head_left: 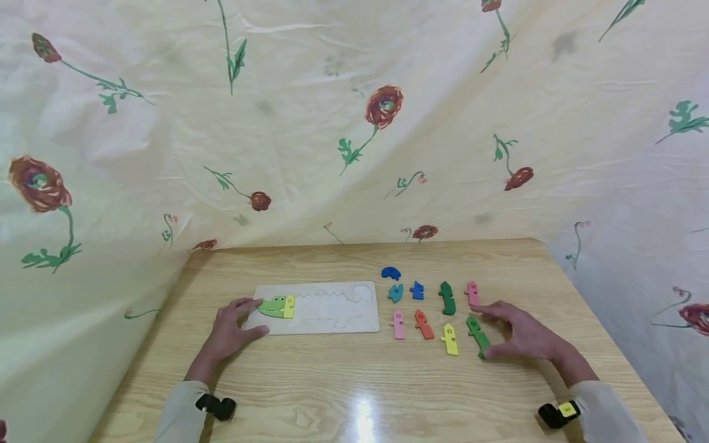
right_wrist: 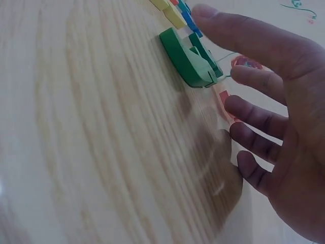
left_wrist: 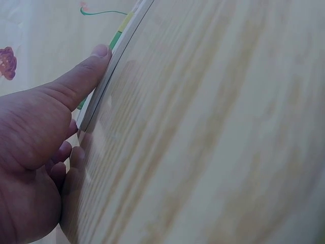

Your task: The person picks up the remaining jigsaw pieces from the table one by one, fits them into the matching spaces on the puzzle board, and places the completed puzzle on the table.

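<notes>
A pale puzzle board (head_left: 327,312) lies left of the table's middle. A green crocodile head piece (head_left: 270,306) and a yellow piece (head_left: 289,307) sit at its left end. My left hand (head_left: 229,326) holds that end, thumb at the near edge and fingers at the far corner. In the left wrist view the thumb (left_wrist: 84,73) lies along the board's edge. My right hand (head_left: 523,332) is spread beside a green piece (head_left: 479,336), thumb near its lower end and forefinger near a pink piece (head_left: 472,293). The right wrist view shows the fingers apart, holding nothing.
Between board and right hand lie loose pieces: blue (head_left: 391,272), light blue (head_left: 396,293), small blue (head_left: 418,290), dark green (head_left: 447,298), pink (head_left: 397,324), red (head_left: 424,324) and yellow (head_left: 450,339). A flowered cloth (head_left: 310,135) hangs behind the wooden table (head_left: 310,381).
</notes>
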`<state>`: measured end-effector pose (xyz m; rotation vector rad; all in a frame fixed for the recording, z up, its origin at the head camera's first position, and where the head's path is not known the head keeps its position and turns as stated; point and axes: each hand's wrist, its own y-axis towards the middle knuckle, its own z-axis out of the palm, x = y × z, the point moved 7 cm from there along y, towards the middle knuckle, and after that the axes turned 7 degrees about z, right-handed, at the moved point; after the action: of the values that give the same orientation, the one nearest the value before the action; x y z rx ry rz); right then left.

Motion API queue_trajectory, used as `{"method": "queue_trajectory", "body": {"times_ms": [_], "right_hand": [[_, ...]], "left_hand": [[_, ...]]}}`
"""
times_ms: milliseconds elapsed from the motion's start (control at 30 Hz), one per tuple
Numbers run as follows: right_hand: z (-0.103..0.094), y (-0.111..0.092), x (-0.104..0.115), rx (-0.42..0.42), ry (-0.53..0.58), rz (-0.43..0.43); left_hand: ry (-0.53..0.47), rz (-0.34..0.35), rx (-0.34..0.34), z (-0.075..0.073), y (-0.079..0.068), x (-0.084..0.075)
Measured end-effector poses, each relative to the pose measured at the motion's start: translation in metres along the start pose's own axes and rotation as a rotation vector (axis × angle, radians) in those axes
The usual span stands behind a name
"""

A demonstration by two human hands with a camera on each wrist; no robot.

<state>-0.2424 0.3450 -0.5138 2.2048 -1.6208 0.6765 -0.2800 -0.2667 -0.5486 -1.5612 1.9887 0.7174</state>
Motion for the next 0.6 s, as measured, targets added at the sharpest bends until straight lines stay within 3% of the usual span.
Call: {"method": "queue_trajectory", "body": {"times_ms": [233, 600], "right_hand": [[0.0039, 0.0009, 0.0002, 0.034, -0.023, -0.034], [0.0087, 0.0033, -0.0033, 0.107, -0.025, -0.012]], "left_hand": [[0.001, 0.0, 0.006, -0.0003, -0.0009, -0.0001], [0.001, 0.005, 0.007, -0.0006, -0.0007, -0.0003]]}}
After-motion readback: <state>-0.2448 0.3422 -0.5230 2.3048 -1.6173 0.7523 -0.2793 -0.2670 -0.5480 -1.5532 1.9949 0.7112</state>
